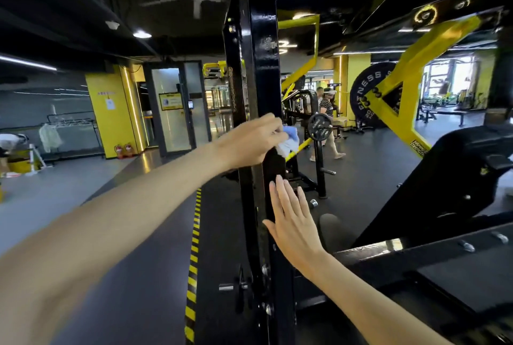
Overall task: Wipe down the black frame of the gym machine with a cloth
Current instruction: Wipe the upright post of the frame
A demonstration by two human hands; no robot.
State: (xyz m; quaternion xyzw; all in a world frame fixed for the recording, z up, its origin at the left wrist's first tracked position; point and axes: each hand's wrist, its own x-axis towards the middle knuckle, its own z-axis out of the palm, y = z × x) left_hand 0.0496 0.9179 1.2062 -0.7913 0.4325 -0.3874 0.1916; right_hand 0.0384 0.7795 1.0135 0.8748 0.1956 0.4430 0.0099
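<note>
We are holding the cloth (290,141) to the right edge of the black frame (262,53) upright, our left hand (251,142) curling its fingers round it. Our right hand (294,222) is resting flat lower down, fingers straight and close together. The bunched cloth may be slipping off that narrow edge, leaving patches unwiped.

Cloth held at the black frame (262,53) upright.
The left hand (249,142) grips a blue-and-white cloth (290,140) against the post. The right hand (294,219) lies flat against the same post just below, fingers (280,192) straight. Yellow-black hazard tape (194,247) runs along the floor (138,275).
</note>
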